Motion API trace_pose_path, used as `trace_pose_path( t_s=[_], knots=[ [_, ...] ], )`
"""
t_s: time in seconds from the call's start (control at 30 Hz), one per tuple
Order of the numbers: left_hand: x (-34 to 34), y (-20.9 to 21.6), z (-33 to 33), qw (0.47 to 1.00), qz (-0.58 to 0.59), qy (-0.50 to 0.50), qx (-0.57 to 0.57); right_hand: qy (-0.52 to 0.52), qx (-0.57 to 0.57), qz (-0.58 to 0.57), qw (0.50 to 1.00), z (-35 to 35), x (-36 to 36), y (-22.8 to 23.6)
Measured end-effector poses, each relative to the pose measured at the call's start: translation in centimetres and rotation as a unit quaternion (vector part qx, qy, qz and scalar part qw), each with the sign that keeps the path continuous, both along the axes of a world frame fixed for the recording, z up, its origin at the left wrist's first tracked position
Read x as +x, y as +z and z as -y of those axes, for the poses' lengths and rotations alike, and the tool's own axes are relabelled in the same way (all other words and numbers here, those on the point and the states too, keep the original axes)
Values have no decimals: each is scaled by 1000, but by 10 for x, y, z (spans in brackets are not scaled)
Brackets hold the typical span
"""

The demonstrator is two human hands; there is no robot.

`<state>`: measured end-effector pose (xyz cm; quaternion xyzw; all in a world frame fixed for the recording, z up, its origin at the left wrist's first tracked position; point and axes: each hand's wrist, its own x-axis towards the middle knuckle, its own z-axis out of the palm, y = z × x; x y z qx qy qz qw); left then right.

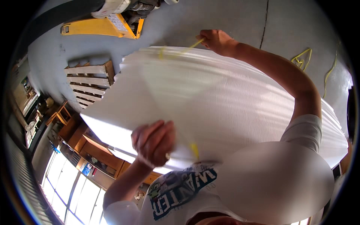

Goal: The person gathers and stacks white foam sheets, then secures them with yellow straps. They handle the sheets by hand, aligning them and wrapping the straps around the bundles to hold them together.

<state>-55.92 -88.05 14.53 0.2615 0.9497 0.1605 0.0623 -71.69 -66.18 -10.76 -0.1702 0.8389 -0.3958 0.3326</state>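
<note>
A large, long bundle covered in white sheeting (240, 101) lies in front of me, its surface finely ribbed and creased. Over its far edge my right hand (217, 41) pinches a thin yellow strap (197, 43). Part of this strap lies across the far edge of the bundle, and a short yellow piece (194, 150) shows at the near side by my shirt. A pale smear of motion crosses the white top between them. My left hand (153, 143) is above the near left part of the bundle, blurred, with fingers curled; what they hold, if anything, is hidden.
Beyond the bundle, a yellow pallet jack (93, 28) stands at the far left. A wooden pallet (90, 84) lies left of the bundle. More yellow strap (300, 60) trails on the grey floor (240, 17) at right. Wooden furniture (99, 150) stands by the windows, lower left.
</note>
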Motion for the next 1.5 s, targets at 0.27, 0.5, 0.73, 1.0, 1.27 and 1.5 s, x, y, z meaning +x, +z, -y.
trace_pose_path(
  t_s=[0.27, 0.5, 0.73, 1.0, 1.27, 1.5],
  knots=[
    [7, 4, 5, 997, -74, -22, 22, 138, 154, -203, 957, -16, 53, 166],
    [10, 6, 3, 990, -133, 2, 44, 13, 15, -302, 953, -12, 110, 215],
    [28, 14, 13, 962, -244, 43, 118, -191, -43, -398, 896, 7, 137, 244],
    [253, 128, 59, 671, 231, 399, 580, -233, 90, -317, 915, 14, 178, 237],
    [413, 247, 4, 423, 525, 560, 482, -249, -278, -1, 928, -11, 139, 212],
    [263, 328, -87, 333, 600, 160, 710, -338, -221, -25, 914, -44, 133, 195]
  ],
)
